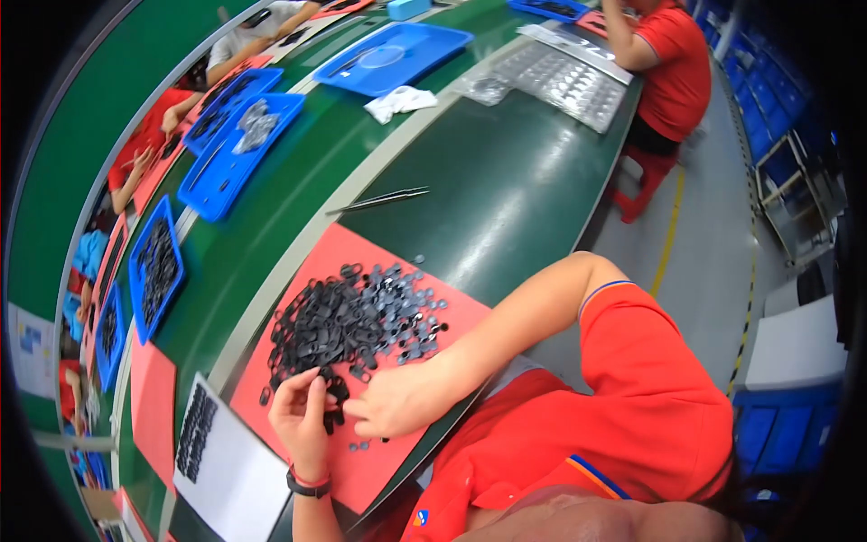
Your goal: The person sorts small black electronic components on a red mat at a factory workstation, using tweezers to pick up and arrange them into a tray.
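On the pink mat [352, 483] lies a heap of small black oval ring-shaped parts [312, 325]. Small shiny grey discs [397, 303] spread along the heap's right side. At the near edge of the heap, my left hand [301, 420], with a dark band on its wrist, is closed, its thumb and fingertips together beside a few black parts [336, 390]. What those fingertips hold is too small to make out. Facing it from the right, my right hand [397, 402] is closed with its fingers curled over the mat; its fingertips' contents are hidden.
A white sheet [230, 479] with rows of black parts lies left of the mat. Tweezers [379, 199] rest beyond it. Blue trays [393, 59] and a white cloth [400, 103] stand farther off. A clear blister tray [564, 77] lies near a seated co-worker in red [677, 63].
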A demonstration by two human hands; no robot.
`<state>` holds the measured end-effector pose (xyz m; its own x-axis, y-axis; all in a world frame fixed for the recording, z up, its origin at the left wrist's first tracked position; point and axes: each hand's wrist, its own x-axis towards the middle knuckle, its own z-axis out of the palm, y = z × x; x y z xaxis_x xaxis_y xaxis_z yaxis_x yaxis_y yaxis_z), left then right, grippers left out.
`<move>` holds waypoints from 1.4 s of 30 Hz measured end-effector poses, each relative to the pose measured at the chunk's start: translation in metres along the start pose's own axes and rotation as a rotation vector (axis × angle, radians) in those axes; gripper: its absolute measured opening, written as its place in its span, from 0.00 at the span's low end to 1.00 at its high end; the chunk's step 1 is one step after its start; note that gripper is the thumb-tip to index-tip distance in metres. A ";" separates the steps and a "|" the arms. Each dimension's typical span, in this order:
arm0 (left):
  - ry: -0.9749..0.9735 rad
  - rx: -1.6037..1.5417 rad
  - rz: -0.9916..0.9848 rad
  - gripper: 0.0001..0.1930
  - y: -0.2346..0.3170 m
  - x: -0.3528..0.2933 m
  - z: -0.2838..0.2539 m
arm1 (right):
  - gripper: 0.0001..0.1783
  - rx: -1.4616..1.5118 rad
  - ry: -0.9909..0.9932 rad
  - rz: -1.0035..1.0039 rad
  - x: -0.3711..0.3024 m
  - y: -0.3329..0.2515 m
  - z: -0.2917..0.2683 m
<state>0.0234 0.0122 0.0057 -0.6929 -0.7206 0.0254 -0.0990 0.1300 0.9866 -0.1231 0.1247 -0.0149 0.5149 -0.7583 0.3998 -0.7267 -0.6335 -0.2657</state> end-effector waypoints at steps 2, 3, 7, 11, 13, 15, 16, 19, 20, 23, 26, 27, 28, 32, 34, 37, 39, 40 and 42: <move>-0.027 -0.002 0.015 0.06 0.001 0.002 0.004 | 0.09 -0.069 -0.009 -0.096 -0.002 -0.002 -0.002; -0.027 0.004 0.025 0.06 0.001 0.003 0.005 | 0.10 -0.147 -0.008 -0.108 -0.004 -0.003 -0.002; -0.052 0.006 0.024 0.06 0.003 0.007 0.010 | 0.11 -0.177 0.038 -0.037 -0.007 -0.007 0.011; -0.042 -0.008 0.026 0.06 0.003 0.005 0.006 | 0.10 -0.173 0.059 -0.114 -0.003 0.001 0.007; -0.016 -0.013 0.011 0.06 0.005 0.000 0.003 | 0.10 -0.139 0.083 -0.211 -0.001 0.004 0.001; 0.009 -0.068 -0.021 0.07 0.006 -0.004 0.000 | 0.09 -0.131 0.078 -0.175 0.000 0.001 0.001; 0.006 -0.068 -0.042 0.07 0.006 -0.003 0.001 | 0.09 -0.112 0.083 -0.207 -0.003 0.002 0.000; -0.037 -0.097 -0.092 0.08 0.002 0.002 -0.001 | 0.08 -0.073 0.075 -0.091 -0.006 0.004 0.005; -0.036 -0.108 -0.098 0.08 0.001 0.002 -0.001 | 0.09 -0.022 0.088 -0.097 -0.006 0.005 0.000; -0.011 -0.173 -0.089 0.08 0.000 -0.002 -0.002 | 0.07 -0.028 -0.013 -0.144 -0.006 0.003 -0.010; -0.018 -0.214 -0.084 0.09 0.002 -0.003 -0.001 | 0.06 -0.039 -0.088 -0.100 -0.009 0.006 -0.017; -0.031 -0.228 -0.081 0.09 0.002 -0.003 -0.001 | 0.06 0.036 -0.006 -0.022 -0.010 0.008 -0.017; -0.046 -0.244 -0.079 0.09 0.003 -0.002 -0.003 | 0.06 0.110 0.071 0.060 -0.008 0.008 -0.018; -0.115 -0.303 -0.168 0.10 0.001 -0.001 -0.006 | 0.08 0.446 0.437 0.247 0.005 0.014 -0.029; -0.100 -0.333 -0.200 0.10 0.000 -0.003 -0.005 | 0.07 0.763 0.363 0.582 0.004 0.014 -0.037; -0.111 -0.367 -0.235 0.10 0.000 -0.003 -0.005 | 0.08 1.122 0.369 0.818 0.008 0.017 -0.041; -0.127 -0.376 -0.234 0.09 0.000 -0.003 -0.004 | 0.07 1.146 0.353 0.849 0.006 0.020 -0.039; -0.125 -0.378 -0.237 0.09 0.000 -0.004 -0.005 | 0.06 1.167 0.340 0.877 0.006 0.021 -0.039; -0.130 -0.362 -0.261 0.10 0.000 -0.005 -0.004 | 0.05 1.098 0.340 0.847 0.006 0.021 -0.037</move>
<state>0.0302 0.0130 0.0065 -0.7639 -0.6034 -0.2289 -0.0425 -0.3069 0.9508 -0.1521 0.1129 0.0145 -0.1356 -0.9879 -0.0748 0.0405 0.0699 -0.9967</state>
